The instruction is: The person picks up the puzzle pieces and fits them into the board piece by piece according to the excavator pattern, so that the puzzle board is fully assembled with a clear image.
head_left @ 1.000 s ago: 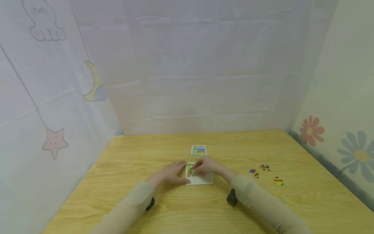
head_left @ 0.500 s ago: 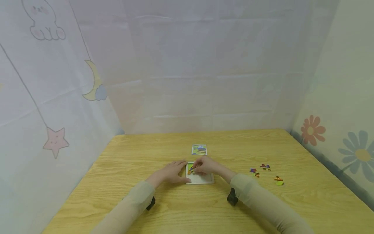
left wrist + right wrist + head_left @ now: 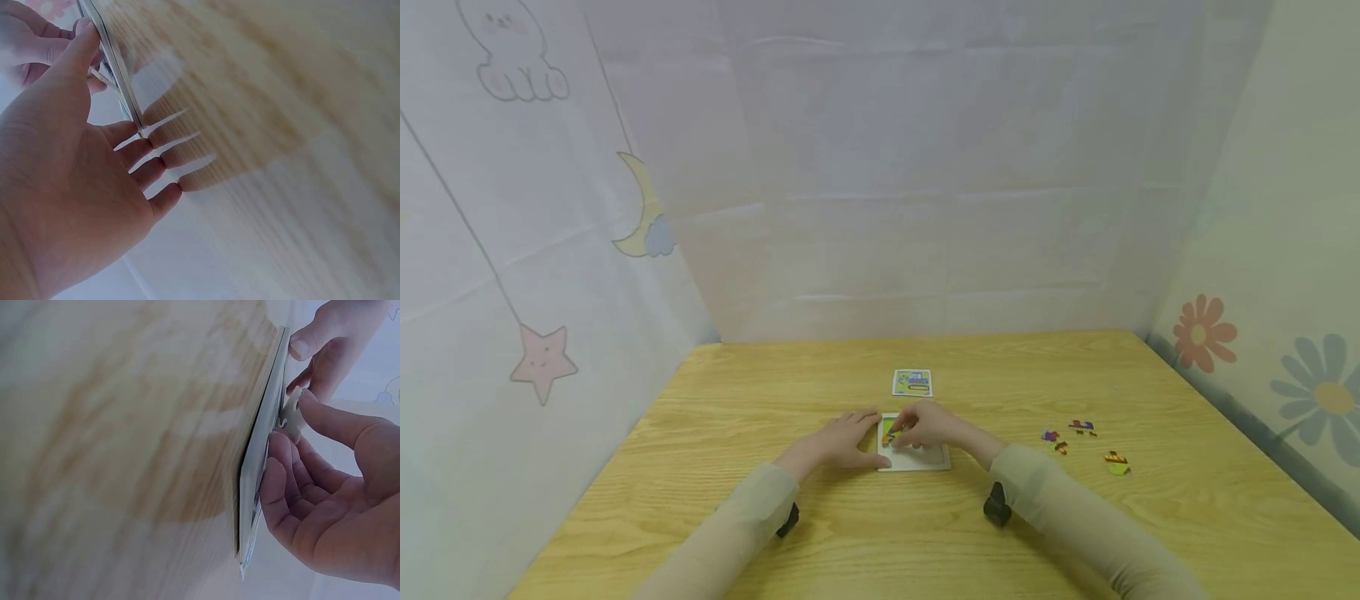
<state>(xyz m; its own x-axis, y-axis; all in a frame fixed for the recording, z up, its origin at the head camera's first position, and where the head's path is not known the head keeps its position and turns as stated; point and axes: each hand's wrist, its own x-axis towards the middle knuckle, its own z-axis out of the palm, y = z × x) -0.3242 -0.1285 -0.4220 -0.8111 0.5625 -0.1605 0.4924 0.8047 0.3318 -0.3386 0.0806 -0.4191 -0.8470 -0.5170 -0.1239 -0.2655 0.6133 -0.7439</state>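
Observation:
A small white puzzle tray (image 3: 917,462) lies on the table in front of me, with some green picture showing at its far left corner. My left hand (image 3: 838,443) lies at its left side, fingers spread; the thumb touches the near left corner. In the left wrist view, the fingertips (image 3: 164,195) rest at the table by the tray's edge. My right hand (image 3: 929,423) is over the tray and pinches a puzzle piece (image 3: 291,419) between thumb and fingers. That piece is tilted up from the tray. The right hand hides part of the tray's inside.
Behind the tray lies a square picture card (image 3: 912,382). To the right, several loose puzzle pieces (image 3: 1052,440) lie in small groups, with a yellow-green piece (image 3: 1117,469) nearest me. The wooden table (image 3: 760,375) meets a pale cloth backdrop (image 3: 865,250).
The puzzle piece in my right fingers has turned and tilted slightly over the tray's left part. My left hand stays in place at the tray.

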